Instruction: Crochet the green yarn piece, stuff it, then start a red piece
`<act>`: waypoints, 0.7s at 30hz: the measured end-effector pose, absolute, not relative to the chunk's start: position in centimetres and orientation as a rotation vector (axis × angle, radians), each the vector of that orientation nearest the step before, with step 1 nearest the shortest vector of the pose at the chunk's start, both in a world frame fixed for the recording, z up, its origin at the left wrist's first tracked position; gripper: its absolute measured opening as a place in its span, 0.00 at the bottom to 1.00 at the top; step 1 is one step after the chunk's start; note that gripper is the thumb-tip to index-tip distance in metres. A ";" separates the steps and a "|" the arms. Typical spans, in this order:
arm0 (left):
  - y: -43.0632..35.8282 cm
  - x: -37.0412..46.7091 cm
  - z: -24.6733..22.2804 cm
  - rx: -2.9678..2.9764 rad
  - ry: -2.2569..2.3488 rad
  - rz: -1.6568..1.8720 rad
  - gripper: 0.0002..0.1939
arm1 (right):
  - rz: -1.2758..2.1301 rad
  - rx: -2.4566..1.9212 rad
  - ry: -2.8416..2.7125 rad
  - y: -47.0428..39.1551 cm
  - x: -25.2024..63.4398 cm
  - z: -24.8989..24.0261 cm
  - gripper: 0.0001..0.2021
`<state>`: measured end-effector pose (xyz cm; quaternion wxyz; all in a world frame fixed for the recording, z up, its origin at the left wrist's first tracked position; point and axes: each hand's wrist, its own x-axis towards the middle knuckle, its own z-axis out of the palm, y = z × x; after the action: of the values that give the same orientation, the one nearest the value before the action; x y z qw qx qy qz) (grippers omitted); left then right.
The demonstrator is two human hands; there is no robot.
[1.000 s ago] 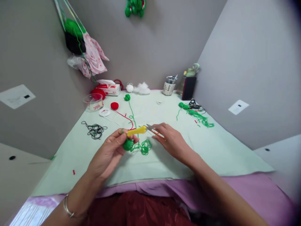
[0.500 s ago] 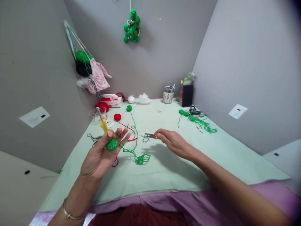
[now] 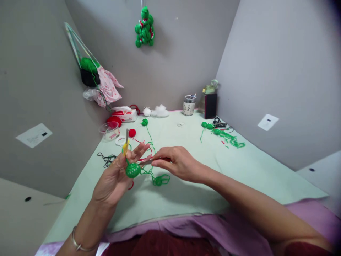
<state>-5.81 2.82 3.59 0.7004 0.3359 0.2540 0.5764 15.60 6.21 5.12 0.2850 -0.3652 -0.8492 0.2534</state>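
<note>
My left hand (image 3: pixel 111 185) pinches a yellow-handled crochet hook (image 3: pixel 125 148), its metal end pointing up, together with a small green crocheted ball (image 3: pixel 133 170). Its other fingers stretch out to the right. Green yarn (image 3: pixel 149 172) runs from the ball to a loose tangle (image 3: pixel 161 180) on the table. Closed around small scissors (image 3: pixel 147 162), my right hand (image 3: pixel 181 163) is just right of the ball, with the blades pointing left towards the yarn beside it. The blade tips are partly hidden, so whether they touch the yarn I cannot tell.
A red yarn ball (image 3: pixel 131 133), clear tub (image 3: pixel 110 131) and black cord (image 3: pixel 106 159) lie to the left. Behind are a tissue box (image 3: pixel 125 115), white stuffing (image 3: pixel 160 111), pen tin (image 3: pixel 189 106) and phone (image 3: pixel 210 106). Green crocheted pieces (image 3: pixel 229 137) lie at right.
My right hand has moved left with the scissors, bringing the blades beside the green ball. The ball and hook have shifted slightly right, and the hook stands more upright.
</note>
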 end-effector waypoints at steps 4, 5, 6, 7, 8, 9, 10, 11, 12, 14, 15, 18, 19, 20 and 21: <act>3.2 -5.9 3.6 0.692 0.575 1.319 0.07 | 0.717 -1.044 -2.396 6.8 17.8 4.2 0.10; 3.4 -5.8 3.5 0.677 0.592 1.315 0.06 | 0.671 -1.093 -2.419 7.0 18.4 3.7 0.11; 3.7 -5.6 3.4 0.667 0.612 1.303 0.06 | 0.590 -1.157 -2.424 7.3 18.8 3.3 0.11; 4.0 -5.3 3.3 0.666 0.631 1.287 0.06 | 0.531 -1.199 -2.410 7.5 19.2 2.9 0.14; 4.4 -4.9 3.1 0.676 0.646 1.262 0.06 | 0.512 -1.214 -2.387 7.7 19.4 2.6 0.17; 4.8 -4.5 2.9 0.697 0.658 1.234 0.08 | 0.541 -1.201 -2.355 7.8 19.5 2.4 0.22; 5.2 -4.0 2.6 0.730 0.671 1.207 0.10 | 0.617 -1.155 -2.315 7.9 19.5 2.4 0.26; 5.7 -3.5 2.4 0.771 0.684 1.172 0.11 | 0.721 -1.081 -2.269 7.9 19.3 2.5 0.30; 6.1 -2.9 2.1 0.811 0.694 1.143 0.11 | 0.825 -0.991 -2.220 7.9 19.1 2.6 0.32; 6.9 -1.9 1.6 0.870 0.699 1.097 0.12 | 0.912 -0.821 -2.129 7.9 18.4 2.9 0.28; 7.3 -1.4 1.3 0.886 0.696 1.085 0.12 | 0.865 -0.765 -2.104 8.0 18.1 2.9 0.23; 8.3 -0.2 0.6 0.930 0.692 1.050 0.15 | 0.409 -0.734 -2.110 8.9 17.3 2.1 0.15; 8.5 0.1 0.4 0.948 0.697 1.032 0.15 | 0.212 -0.751 -2.134 9.4 17.3 1.7 0.15; 8.8 0.3 0.2 0.968 0.705 1.013 0.15 | 0.034 -0.773 -2.163 9.9 17.3 1.3 0.16; 9.0 0.5 0.1 0.990 0.716 0.996 0.15 | -0.103 -0.804 -2.194 10.4 17.4 0.9 0.17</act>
<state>0.48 9.02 0.05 0.7053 0.4453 0.3219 0.4480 17.40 10.37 0.86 0.3905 -0.3164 -0.8636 -0.0407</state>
